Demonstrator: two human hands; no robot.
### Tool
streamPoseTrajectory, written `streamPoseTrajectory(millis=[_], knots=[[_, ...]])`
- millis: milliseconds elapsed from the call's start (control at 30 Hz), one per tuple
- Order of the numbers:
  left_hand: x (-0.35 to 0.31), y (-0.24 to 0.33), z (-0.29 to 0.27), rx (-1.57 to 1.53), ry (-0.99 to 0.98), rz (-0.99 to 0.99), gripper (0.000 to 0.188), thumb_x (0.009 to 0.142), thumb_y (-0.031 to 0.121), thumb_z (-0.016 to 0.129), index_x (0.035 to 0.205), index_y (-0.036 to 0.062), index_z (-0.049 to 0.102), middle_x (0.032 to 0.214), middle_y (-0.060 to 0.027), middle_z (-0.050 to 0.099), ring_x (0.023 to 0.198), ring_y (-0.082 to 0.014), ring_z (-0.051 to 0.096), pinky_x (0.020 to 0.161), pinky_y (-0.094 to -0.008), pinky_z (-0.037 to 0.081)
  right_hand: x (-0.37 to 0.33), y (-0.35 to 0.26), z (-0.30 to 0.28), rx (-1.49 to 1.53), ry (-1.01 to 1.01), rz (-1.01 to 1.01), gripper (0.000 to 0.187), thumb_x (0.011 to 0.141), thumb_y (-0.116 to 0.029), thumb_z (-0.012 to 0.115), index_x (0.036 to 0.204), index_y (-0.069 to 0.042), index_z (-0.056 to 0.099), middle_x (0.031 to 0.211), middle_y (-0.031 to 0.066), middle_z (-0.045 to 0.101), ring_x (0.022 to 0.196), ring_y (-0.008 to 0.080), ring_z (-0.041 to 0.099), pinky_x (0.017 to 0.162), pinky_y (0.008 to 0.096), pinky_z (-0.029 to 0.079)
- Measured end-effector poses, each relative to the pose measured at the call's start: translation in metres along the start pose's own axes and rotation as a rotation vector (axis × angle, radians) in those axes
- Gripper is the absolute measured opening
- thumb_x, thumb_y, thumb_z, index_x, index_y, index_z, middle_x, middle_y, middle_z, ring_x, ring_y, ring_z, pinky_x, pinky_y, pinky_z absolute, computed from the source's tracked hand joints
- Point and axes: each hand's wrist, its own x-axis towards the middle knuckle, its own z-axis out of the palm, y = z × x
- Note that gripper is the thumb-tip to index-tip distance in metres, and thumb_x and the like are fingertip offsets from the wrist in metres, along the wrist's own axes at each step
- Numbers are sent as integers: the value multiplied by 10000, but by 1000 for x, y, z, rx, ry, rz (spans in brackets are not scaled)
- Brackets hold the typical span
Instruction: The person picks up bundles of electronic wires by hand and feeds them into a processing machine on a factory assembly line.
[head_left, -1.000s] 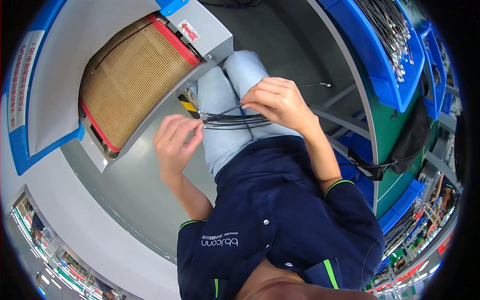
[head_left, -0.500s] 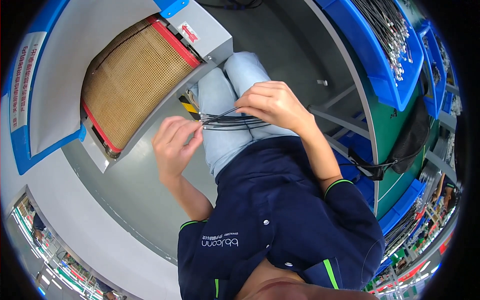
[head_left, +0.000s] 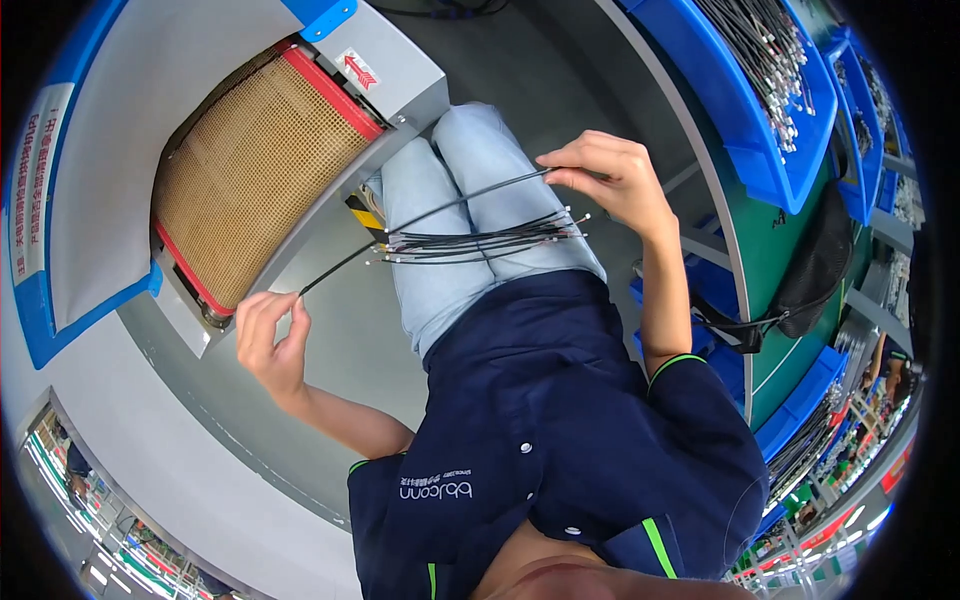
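Left hand [head_left: 268, 335]: pinches one end of a black cable [head_left: 425, 215].
Right hand [head_left: 610, 180]: pinches the other end.
Lap: cable bundle [head_left: 480, 242] resting.

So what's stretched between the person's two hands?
In the head view, one thin black cable runs from left hand to right hand, above a cable bundle on the lap.

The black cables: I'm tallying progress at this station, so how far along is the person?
In hand: one black cable stretched between the left hand and right hand. Left: a bundle of cables lying on the lap. Done: nothing visibly; no cables show on the mesh conveyor belt.
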Motion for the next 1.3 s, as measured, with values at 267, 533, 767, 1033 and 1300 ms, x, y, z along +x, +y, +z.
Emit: streamPoseTrajectory(millis=[267,533,767,1033,1300], knots=[[-5,72,-14,14,48,22,243,588,-111,696,793,10,648,726,-56,614,728,-228,583,657,-319,464,-33,-31,-64,146,45,125,141,775,-58,696,916,-54,688,826,57,672,733,157,647,654,253,530],[-24,102,-16,16,69,46,252,585,-112,698,798,11,650,729,-60,618,725,-236,587,642,-316,468,-62,-37,-81,128,33,160,93,782,-38,672,875,-44,679,830,62,673,754,172,657,653,269,534],[-38,113,-18,11,85,67,258,578,-109,707,800,11,653,736,-67,623,720,-244,588,637,-321,473,-84,-43,-80,94,91,88,90,763,0,678,851,-18,678,817,81,671,753,195,651,670,275,516],[-48,97,-19,76,183,117,286,550,-143,683,792,7,660,729,-68,622,706,-243,591,605,-313,482,-84,-27,-65,550,117,105,122,722,59,706,843,51,690,803,144,684,734,209,650,634,281,516],[-51,70,-7,97,225,152,281,560,-157,672,790,2,654,728,-65,627,709,-248,597,587,-307,493,-77,-11,-47,660,17,115,122,716,37,733,832,24,697,792,129,691,726,183,661,629,264,527]])
